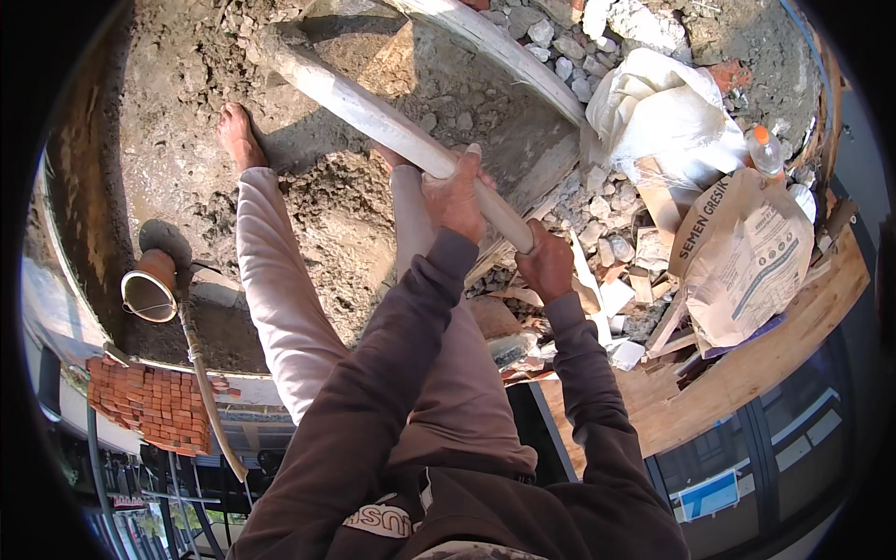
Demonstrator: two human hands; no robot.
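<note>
Both of my hands grip a long pale wooden tool handle (pixel 373 114) that slants from the upper left down to the right. My left hand (pixel 455 196) is wrapped around the handle's middle. My right hand (pixel 546 264) clasps its lower end. The far end of the handle reaches into a heap of wet grey mortar (pixel 317 201); the tool's head is hidden there. My bare left foot (pixel 239 133) stands on the grey mix. My legs are in light trousers, and brown sleeves cover my arms.
A brown paper cement sack (pixel 747 257) lies at the right on a wooden board (pixel 747 373). Behind it are a white bag (pixel 658 107), an orange-capped plastic bottle (pixel 765 149) and stone rubble (pixel 569 47). An orange cup (pixel 149 291), a hose (pixel 207 392) and a brick-tiled roof (pixel 149 403) lie at the left.
</note>
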